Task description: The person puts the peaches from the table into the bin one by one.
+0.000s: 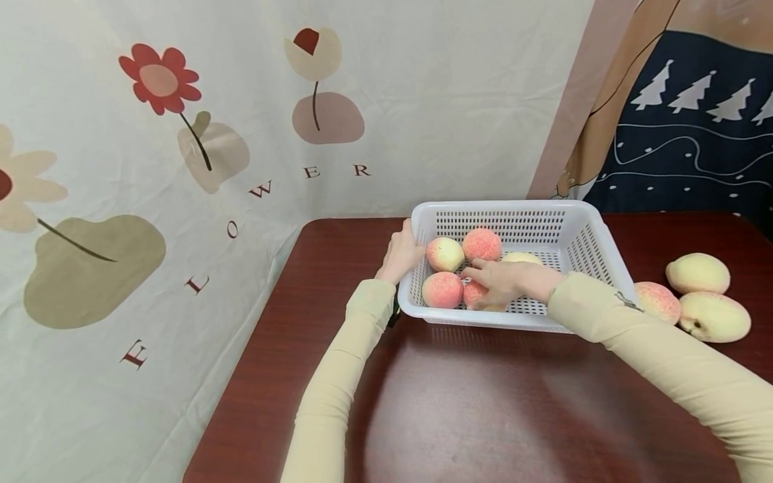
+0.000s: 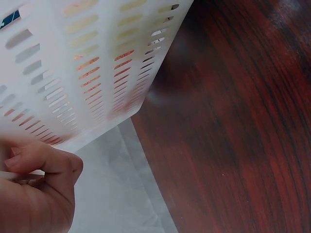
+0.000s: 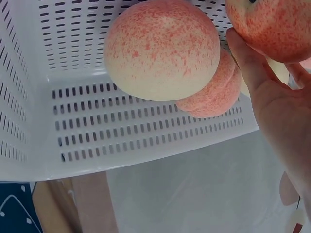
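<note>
A white basket (image 1: 534,228) sits on the dark red table (image 1: 483,409), toward its far edge; at its left end the person's left hand (image 1: 401,257) grips the rim, thumb and bent fingers pinched on it; the right hand (image 1: 510,278) reaches inside from the right, its thumb and fingers curved round a blushed peach (image 1: 474,292) near the basket's near wall.

Around that one lie more fruit in the basket: a red peach (image 1: 443,290) just to its left, a yellow-and-red peach (image 1: 445,254) behind that, a pink peach (image 1: 482,244) by the far wall, and a paler peach (image 1: 522,257) partly hidden behind the right hand; the basket's right part shows its bare slotted floor.

Outside, just beyond the basket's right end, three peaches (image 1: 715,316) rest close together on the table; behind hangs a pale curtain (image 1: 253,67) printed with flowers, and to the right a dark blue cloth (image 1: 694,154) with white trees; both sleeves (image 1: 332,382) are cream.
</note>
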Tool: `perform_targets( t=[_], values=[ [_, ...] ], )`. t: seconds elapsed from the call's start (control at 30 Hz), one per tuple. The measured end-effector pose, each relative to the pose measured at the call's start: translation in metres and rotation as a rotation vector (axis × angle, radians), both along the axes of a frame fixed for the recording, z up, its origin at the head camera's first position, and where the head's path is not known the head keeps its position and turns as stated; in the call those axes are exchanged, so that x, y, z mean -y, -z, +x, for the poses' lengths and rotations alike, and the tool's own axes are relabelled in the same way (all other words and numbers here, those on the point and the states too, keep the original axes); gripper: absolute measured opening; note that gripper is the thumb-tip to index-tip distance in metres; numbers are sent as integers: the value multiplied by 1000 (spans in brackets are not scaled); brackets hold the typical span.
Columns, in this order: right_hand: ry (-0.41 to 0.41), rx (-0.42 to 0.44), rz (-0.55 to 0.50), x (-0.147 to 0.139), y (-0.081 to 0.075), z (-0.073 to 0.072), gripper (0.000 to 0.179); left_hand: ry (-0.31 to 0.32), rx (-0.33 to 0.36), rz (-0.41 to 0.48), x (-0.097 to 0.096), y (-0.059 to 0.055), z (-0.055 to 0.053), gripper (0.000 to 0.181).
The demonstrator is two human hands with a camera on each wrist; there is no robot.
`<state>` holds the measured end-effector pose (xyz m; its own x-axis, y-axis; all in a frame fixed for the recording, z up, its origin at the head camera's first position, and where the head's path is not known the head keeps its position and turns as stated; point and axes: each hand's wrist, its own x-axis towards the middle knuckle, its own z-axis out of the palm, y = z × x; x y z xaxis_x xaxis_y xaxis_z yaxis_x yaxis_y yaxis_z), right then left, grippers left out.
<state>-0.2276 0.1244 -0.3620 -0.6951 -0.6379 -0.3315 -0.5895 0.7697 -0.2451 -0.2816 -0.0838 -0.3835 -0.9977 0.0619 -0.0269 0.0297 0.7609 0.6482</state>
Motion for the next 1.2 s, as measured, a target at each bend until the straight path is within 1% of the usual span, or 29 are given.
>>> perform_targets(
  t=[0.2, 0.33, 0.43, 0.67, 0.8, 0.93, 1.03, 1.2],
  values=[
    [27, 39, -11, -3, -2, -2, 65, -9, -1, -18, 0, 2, -1, 54],
    [43, 49, -12, -6, -7, -2, 62, -14, 1, -17, -1, 3, -1, 55],
    [61, 38, -22, -11, -14, -1, 59, -13, 4, -7, -1, 3, -1, 55],
    [127, 27, -135, -35, -40, 1, 59, -4, -6, 2, -1, 3, 0, 57],
    [161, -24, -207, -58, -54, 4, 57, 0, -11, 11, 0, 2, 0, 56],
    [207, -104, -261, -83, -59, 9, 55, -1, -13, 4, 0, 2, 1, 55],
    [261, -152, -257, -102, -58, 13, 55, -4, -17, -7, 0, 2, 1, 55],
    [365, -207, -194, -137, -51, 22, 58, -5, -25, -18, -1, 2, 1, 55]
  ],
)
